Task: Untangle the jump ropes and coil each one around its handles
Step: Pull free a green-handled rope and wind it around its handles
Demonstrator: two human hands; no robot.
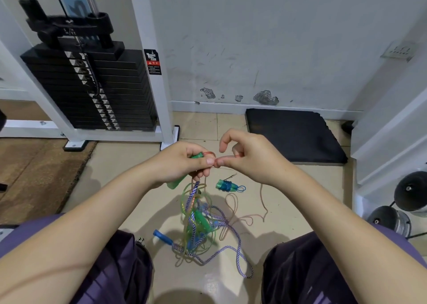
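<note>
My left hand (182, 162) grips a green handle (176, 183) and pinches a thin orange rope (211, 154) at its top. My right hand (249, 155) pinches the same orange rope beside the left fingers. Below my hands hangs a tangle (198, 222) of clear green rope, blue-white braided rope (231, 249) and orange rope down to the floor. A second green handle (202, 220) sits inside the tangle. A blue handle (163, 235) lies at the tangle's left. A finished coil (227, 186) of blue rope on green handles lies on the floor.
A black weight stack (92, 91) in a white frame stands at the left. A black mat (295, 135) lies against the wall. Dumbbells (411, 192) rest at the right. My knees in purple trousers (111, 276) frame the floor.
</note>
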